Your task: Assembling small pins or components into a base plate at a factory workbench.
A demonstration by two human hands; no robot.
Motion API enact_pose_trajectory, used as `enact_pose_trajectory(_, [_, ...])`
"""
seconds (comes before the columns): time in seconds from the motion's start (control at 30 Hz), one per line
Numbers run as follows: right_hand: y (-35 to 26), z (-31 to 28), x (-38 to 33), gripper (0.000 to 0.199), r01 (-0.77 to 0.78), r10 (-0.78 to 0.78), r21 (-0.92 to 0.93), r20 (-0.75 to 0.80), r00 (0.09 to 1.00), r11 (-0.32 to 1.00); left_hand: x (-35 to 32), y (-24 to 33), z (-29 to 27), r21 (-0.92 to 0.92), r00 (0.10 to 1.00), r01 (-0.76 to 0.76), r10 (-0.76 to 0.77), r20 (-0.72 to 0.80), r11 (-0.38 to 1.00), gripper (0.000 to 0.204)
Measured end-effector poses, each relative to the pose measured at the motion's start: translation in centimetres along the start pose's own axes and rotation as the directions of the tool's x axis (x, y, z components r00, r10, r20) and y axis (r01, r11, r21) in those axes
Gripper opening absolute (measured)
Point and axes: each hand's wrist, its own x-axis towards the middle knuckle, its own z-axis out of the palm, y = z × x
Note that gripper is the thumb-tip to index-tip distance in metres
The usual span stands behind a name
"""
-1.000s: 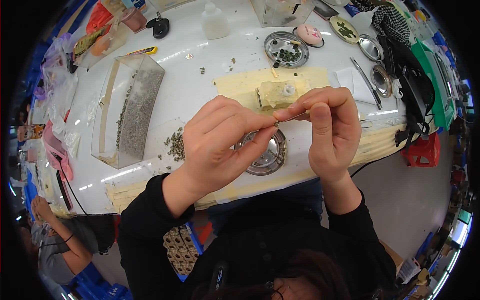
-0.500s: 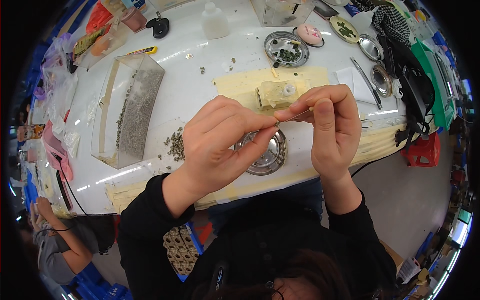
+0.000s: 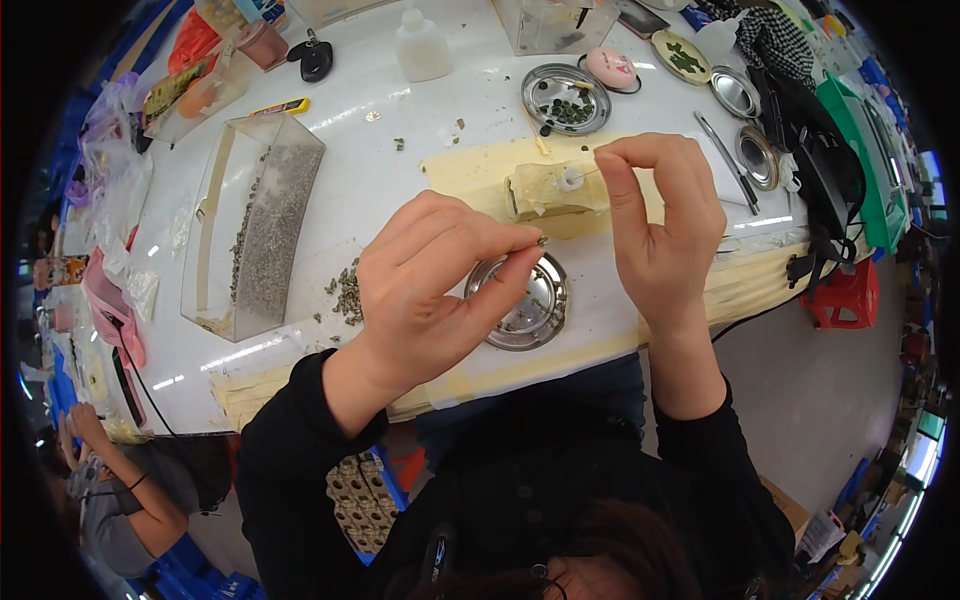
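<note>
My left hand [image 3: 435, 285] pinches a tiny metal piece [image 3: 541, 241] between thumb and forefinger, above a round shiny metal dish [image 3: 518, 305]. My right hand [image 3: 665, 225] is closed in a pinch on a thin needle-like tool. The tool's tip reaches toward a small white cup [image 3: 571, 180] on a block wrapped in yellowish tape [image 3: 535, 197]. Whether the tip touches the cup's inside, I cannot tell. Left of my left hand lies a pile of small metal pieces [image 3: 347, 298]; some are hidden behind the hand.
A clear bin of small metal pieces [image 3: 280, 215] stands at the left. Farther back are a plate of dark green pieces [image 3: 568, 103], a white bottle [image 3: 424, 45] and a pink rounded object [image 3: 611, 68]. Tweezers [image 3: 728, 160] lie at the right. Another person's arm [image 3: 140, 495] shows lower left.
My right hand has moved away from the left one, up toward the small white cup, taking the thin tool with it. The left hand keeps its pinch on the metal piece.
</note>
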Motion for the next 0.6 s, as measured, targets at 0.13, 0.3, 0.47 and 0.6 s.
enact_pose_trajectory(0.13, [0.0, 0.5, -0.2, 0.01, -0.004, 0.013, -0.113, 0.079, 0.997, 0.994, 0.1, 0.3, 0.0, 0.033, 0.999, -0.002, 0.004, -0.049, 0.999, 0.021])
enact_pose_trajectory(0.3, [-2.9, -1.5, -0.8, 0.006, -0.27, 0.206, 0.279, 0.238, 0.949, 0.922, 0.1, 0.3, -0.2, 0.095, 0.991, -0.11, 0.116, -0.065, 0.989, 0.022])
enact_pose_trajectory(0.47, [-3.8, -1.3, -1.0, 0.006, -0.481, 0.309, 0.458, 0.401, 0.862, 0.748, 0.0, 0.4, -0.2, 0.151, 0.988, -0.14, 0.148, -0.039, 0.978, 0.025])
enact_pose_trajectory(0.6, [-3.7, -0.8, -1.0, 0.007, -0.119, 0.072, 0.25, 0.19, 0.979, 0.961, 0.1, 0.4, -0.2, 0.203, 0.99, -0.134, 0.139, -0.01, 0.97, 0.025])
